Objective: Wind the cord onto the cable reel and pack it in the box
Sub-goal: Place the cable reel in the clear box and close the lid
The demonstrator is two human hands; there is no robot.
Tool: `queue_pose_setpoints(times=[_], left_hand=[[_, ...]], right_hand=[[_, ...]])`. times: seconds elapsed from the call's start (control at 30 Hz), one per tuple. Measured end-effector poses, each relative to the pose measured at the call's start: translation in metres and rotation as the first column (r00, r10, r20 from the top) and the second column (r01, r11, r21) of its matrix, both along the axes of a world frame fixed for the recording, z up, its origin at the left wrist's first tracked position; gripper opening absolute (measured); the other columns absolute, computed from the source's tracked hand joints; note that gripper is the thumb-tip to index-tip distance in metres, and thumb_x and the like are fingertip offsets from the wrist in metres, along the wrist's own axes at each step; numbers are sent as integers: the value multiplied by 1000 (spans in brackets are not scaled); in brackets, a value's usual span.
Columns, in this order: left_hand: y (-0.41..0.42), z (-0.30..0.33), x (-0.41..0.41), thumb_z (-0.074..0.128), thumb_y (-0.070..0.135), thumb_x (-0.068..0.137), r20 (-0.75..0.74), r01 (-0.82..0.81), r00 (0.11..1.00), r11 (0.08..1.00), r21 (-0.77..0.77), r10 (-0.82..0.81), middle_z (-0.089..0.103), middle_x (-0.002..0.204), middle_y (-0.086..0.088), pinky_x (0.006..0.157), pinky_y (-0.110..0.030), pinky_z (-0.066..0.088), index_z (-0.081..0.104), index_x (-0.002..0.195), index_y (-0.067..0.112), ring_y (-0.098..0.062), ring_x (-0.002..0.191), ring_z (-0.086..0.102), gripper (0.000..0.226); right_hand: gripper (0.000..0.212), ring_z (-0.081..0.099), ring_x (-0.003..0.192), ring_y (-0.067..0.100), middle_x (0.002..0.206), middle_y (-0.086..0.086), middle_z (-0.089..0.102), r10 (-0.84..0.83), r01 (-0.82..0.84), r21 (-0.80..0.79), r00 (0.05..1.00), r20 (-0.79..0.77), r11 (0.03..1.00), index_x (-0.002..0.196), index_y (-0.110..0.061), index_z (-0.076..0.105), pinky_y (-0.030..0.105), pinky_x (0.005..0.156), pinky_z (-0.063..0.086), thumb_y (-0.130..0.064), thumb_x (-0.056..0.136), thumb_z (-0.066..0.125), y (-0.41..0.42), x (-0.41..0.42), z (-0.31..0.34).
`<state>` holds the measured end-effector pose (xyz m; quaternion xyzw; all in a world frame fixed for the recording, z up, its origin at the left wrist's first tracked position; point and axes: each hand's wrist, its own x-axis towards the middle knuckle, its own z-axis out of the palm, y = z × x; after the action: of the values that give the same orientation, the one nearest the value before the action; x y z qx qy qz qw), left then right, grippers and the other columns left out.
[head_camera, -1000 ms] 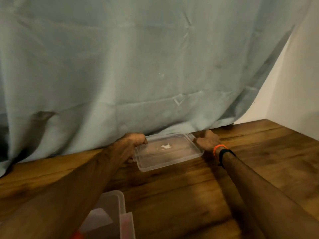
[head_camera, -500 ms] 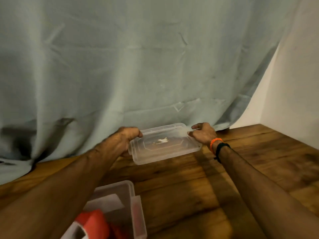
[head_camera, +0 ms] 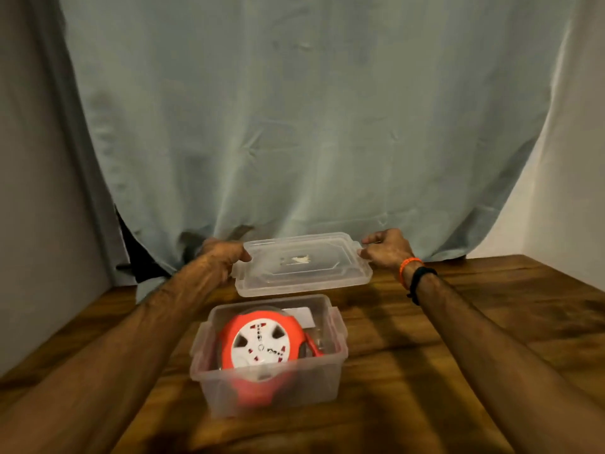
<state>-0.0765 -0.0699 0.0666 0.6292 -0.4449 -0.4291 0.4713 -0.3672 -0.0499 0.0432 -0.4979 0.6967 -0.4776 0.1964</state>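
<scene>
2 hands (head_camera: 226, 255) (head_camera: 388, 252) grip clear lid (head_camera: 302, 265) — rectangular plastic.

Lower half of the cable reel (head_camera: 260, 350) blurred behind the box (head_camera: 330, 371) wall — cord unseen.

Counter (head_camera: 491, 339): dark brown wood, strong grain, planks running left to right; glossy patches near the lower edge.

Curtain (head_camera: 311, 126): pale grey-green cloth hanging behind the counter, creased, hem resting on the wood at the far edge. A fold line crosses it low down.

Dark gap (head_camera: 137, 257) at the curtain's lower left edge, black behind it; what lies inside cannot be made out.

Left wall (head_camera: 39, 208): plain grey, meets the counter at a slant.

Right wall (head_camera: 566, 191): off-white, bare, meets the counter's far right corner.
</scene>
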Motion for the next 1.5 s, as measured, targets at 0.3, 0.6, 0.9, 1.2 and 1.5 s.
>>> queue_pose_setpoints(times=[0.3,0.6,0.9,1.2,1.5], left_hand=[[40,-30,54,83,-16,58,53,-141,988,990,-30,142,67,103,-23,74,-50,62,60,112,-7,-36,85,68,59],[50,-19,67,82,-1,77,33,-206,976,965,-160,213,72,110,-19,92,-38,56,71,107,-7,-32,104,68,32],[71,-29,66,61,-10,92,-313,-236,932,961,-147,181,68,106,-25,41,-22,57,70,99,-5,-34,83,68,12],[70,-44,68,58,-8,87,-191,-140,975,980,-142,112,67,99,-23,87,-47,57,64,109,-11,-32,86,64,23],[77,-78,72,65,-6,84,204,20,979,996,-89,-1,70,107,-27,89,-52,57,68,105,-13,-37,100,66,22]], right_hand=[[21,52,69,27,74,16,51,199,-219,69,954,222,973,75,1,61,41,66,49,16,61,58,22,38,-13],[24,66,82,21,93,10,72,252,-217,-133,889,381,967,100,-5,71,32,71,57,5,79,72,32,46,-10],[23,69,67,24,84,18,68,243,-160,-187,755,610,969,81,1,68,27,62,60,16,85,51,47,57,-18],[10,68,88,21,89,4,76,78,-51,-91,943,322,994,82,-14,78,36,83,57,-13,78,69,54,70,-42],[11,66,86,19,88,3,73,-50,50,2,996,67,999,73,-18,74,34,85,57,-10,80,70,70,91,-65]])
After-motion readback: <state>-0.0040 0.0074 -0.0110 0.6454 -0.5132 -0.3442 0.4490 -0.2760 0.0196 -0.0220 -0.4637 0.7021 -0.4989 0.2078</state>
